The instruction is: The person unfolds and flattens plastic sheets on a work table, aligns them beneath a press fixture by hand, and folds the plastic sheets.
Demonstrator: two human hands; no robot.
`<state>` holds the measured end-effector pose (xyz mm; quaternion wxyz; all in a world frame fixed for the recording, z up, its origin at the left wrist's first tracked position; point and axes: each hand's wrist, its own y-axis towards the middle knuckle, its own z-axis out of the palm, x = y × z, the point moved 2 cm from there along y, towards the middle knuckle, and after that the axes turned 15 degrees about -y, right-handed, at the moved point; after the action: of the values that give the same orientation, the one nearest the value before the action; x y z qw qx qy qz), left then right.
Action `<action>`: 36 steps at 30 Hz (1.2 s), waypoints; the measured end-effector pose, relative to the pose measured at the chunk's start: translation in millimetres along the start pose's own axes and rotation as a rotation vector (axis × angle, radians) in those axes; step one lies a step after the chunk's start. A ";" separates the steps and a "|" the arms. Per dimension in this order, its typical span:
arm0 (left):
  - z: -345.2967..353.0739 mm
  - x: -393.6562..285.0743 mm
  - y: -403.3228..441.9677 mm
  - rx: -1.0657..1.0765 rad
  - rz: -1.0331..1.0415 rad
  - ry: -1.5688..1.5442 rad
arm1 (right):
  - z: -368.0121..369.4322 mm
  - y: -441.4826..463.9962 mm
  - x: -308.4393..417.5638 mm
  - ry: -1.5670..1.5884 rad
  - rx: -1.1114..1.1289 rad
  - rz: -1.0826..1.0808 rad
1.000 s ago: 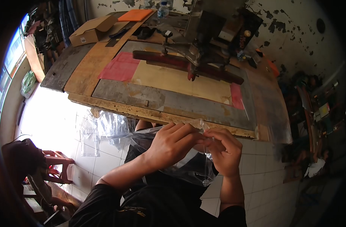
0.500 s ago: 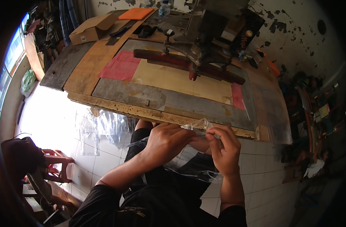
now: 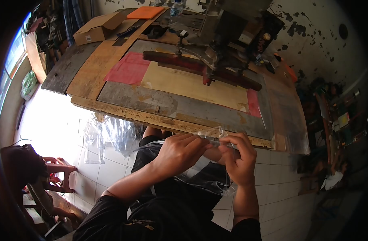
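My left hand [image 3: 180, 152] is closed on a clear plastic sheet [image 3: 202, 185], its fingertips pinched along the upper edge. To the right, my right hand [image 3: 240, 158] pinches the same sheet between thumb and bent forefinger. The film hangs over my lap, and a crumpled bit of it stands up between the hands. Both hands are just in front of the table's worn wooden front edge [image 3: 172, 123]. Whether the sheet is one layer or a bag cannot be made out.
A machine with a red-edged pressing bar [image 3: 200, 71] stands over a yellow sheet [image 3: 184, 82] with pink ends. Clear plastic pieces [image 3: 117, 134] hang below the table at left. A cardboard box [image 3: 97, 29] sits at back left, a red stool [image 3: 61, 172] on the floor.
My hands stay almost in place, with slight finger movement. The plastic between and below them has shifted a little.
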<state>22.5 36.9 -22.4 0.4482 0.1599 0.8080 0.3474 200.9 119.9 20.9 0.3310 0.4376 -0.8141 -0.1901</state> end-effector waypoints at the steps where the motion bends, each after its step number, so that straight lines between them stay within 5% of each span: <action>1: -0.9 0.3 0.2 0.003 0.007 0.005 | -0.3 0.9 0.6 0.000 0.001 -0.001; 16: -6.9 -1.7 3.2 0.034 -0.013 0.111 | 9.3 -2.5 -11.7 0.009 -0.015 0.081; 19: -25.4 6.2 6.3 0.031 -0.073 0.255 | 9.2 -6.6 -55.0 0.187 -0.194 0.275; 23: -68.6 15.3 34.4 -0.062 0.030 0.489 | 16.3 -3.1 -116.4 0.365 -0.435 0.329; 26: -72.8 61.0 47.7 -0.025 0.145 0.372 | 32.5 -9.4 -160.5 0.315 -0.526 0.268; 29: -61.1 113.4 36.2 0.011 -0.051 0.131 | 45.8 -15.6 -176.5 0.223 -0.235 0.435; 34: -62.0 126.4 28.3 -0.089 -0.544 -0.232 | 50.7 -15.2 -179.9 0.247 -0.126 0.574; 36: -62.5 132.0 26.6 -0.075 -0.568 -0.263 | 49.0 -11.8 -175.4 0.199 -0.138 0.620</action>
<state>-103.4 104.9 -62.4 0.6334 -0.0455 0.7422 0.2141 243.1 261.5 -86.3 0.4799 0.1618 -0.8574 -0.0914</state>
